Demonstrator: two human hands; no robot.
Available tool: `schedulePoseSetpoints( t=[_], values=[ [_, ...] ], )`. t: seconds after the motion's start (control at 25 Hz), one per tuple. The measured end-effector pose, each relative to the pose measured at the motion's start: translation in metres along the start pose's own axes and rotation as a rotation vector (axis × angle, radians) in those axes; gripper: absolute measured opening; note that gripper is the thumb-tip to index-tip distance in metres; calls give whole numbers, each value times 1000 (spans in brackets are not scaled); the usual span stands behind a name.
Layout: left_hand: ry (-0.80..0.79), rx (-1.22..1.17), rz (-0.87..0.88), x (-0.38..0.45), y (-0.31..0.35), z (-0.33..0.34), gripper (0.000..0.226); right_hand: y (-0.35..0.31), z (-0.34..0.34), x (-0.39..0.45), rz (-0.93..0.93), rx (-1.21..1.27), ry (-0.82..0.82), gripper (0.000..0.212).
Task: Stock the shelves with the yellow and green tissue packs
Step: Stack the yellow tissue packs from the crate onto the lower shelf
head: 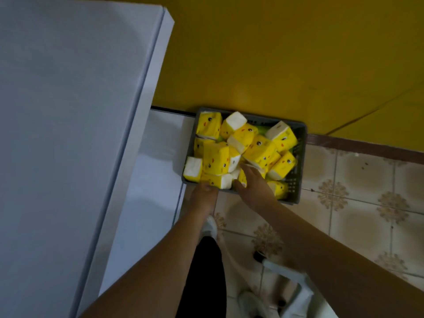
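We reach both hands into the grey crate on the floor beside the white shelf unit. The left hand grips a yellow tissue pack at the near rim; the right hand closes around another pack (two packs per trip, presumably).

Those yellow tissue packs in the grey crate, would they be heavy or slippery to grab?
Probably light: the yellow tissue packs lie heaped at all angles in the grey crate. Likely soft, since white tissue shows at their ends, so they should squash a little rather than break. The wrap looks smooth, perhaps a bit slippery. The right hand reaches among them; the left hand is at the crate's near edge.
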State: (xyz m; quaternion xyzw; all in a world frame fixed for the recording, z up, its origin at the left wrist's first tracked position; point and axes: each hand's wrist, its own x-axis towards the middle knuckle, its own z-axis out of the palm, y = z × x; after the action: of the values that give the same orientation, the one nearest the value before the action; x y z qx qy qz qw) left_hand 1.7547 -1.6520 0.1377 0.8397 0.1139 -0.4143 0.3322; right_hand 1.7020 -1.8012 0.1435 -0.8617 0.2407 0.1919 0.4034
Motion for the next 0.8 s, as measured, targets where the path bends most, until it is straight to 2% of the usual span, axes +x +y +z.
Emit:
schedulePoseSetpoints(
  t=[0.12, 0.24, 0.32, 0.36, 0.44, 0.6, 0.72, 0.8],
  values=[
    [-4, -379, -232, 55, 1, 6, 35, 1, 25, 48, 1, -47, -25, 64],
    [9, -815, -405, 90, -1, 17, 23, 10, 50, 95, -6, -124, -27, 68],
    [-16, -1029, -457, 113, -5, 26, 37, 19, 64, 124, -38, -219, -21, 74],
    [-33, -1090, -470, 125, -8, 30, 42, 23, 69, 139, -59, -268, -28, 77],
    [-83, -1162, -500, 145, -16, 40, 35, 35, 80, 165, -84, -325, -55, 78],
    [-144, -1320, -504, 161, -23, 49, 15, 46, 86, 183, -81, -166, -84, 64],
    [-150, -1286, -542, 161, -30, 50, 17, 41, 84, 178, -81, -130, -35, 51],
    [-147, -1257, -561, 162, -33, 54, 18, 40, 80, 178, -45, -144, 10, 53]
  ],
)
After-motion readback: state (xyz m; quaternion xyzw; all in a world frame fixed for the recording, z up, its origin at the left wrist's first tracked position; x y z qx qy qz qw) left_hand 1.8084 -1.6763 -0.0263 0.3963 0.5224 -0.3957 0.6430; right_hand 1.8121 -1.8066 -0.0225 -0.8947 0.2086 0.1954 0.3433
